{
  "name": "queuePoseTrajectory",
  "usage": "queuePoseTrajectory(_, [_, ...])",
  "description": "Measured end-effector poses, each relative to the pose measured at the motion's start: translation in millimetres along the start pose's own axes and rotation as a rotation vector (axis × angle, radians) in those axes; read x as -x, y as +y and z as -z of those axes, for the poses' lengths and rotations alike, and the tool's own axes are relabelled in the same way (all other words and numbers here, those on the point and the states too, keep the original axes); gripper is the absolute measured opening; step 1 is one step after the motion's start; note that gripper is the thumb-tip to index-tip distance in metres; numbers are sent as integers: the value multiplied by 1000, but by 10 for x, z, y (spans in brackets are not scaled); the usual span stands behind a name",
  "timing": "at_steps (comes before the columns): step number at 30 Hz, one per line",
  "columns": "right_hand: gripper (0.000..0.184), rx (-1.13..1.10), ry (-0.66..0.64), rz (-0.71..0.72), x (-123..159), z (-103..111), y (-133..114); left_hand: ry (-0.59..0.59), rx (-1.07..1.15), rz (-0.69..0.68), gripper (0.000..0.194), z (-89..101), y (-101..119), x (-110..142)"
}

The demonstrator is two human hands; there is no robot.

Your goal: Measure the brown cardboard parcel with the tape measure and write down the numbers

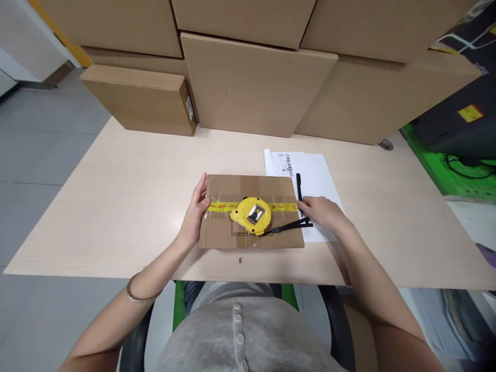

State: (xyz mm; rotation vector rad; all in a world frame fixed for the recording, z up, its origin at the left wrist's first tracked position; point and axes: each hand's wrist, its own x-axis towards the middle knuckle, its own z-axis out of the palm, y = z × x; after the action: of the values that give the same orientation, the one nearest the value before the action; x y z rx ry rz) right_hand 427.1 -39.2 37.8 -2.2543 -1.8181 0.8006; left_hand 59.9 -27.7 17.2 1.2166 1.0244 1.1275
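A small flat cardboard box [220, 238], sealed with a strip of yellow printed tape [284, 207], is between my two hands over the front of the table. My left hand [192, 219] grips its left edge, thumb on top. At the right edge, my right hand [322, 212] has curled fingers closed on the box; some fingertips are hidden. A yellow tape measure [242, 209] lies on top of the box, its black wrist strap [289, 226] trailing toward my right hand. Just past those fingers, a black pen [298, 186] rests on white paper sheets [320, 178].
Large cardboard boxes [251, 88] stand stacked along the back of the table [127, 206]. A smaller box [143, 106] sits at the back left. On the right are a green crate [457, 175] and a cable hole [385, 144].
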Motion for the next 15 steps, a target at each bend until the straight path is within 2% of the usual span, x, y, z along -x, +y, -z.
queuePoseTrajectory(5, [52, -304, -98, 126, -31, 27, 127, -12, -62, -33, 63, 30, 17, 2])
queuePoseTrajectory(10, [46, -619, -6, 146, -150, -77, 274, -11, -112, -28, 61, 65, 28, 11])
queuePoseTrajectory(15, [44, -723, 30, 126, -148, -212, 314, -14, -126, -12, 62, 107, 19, 13])
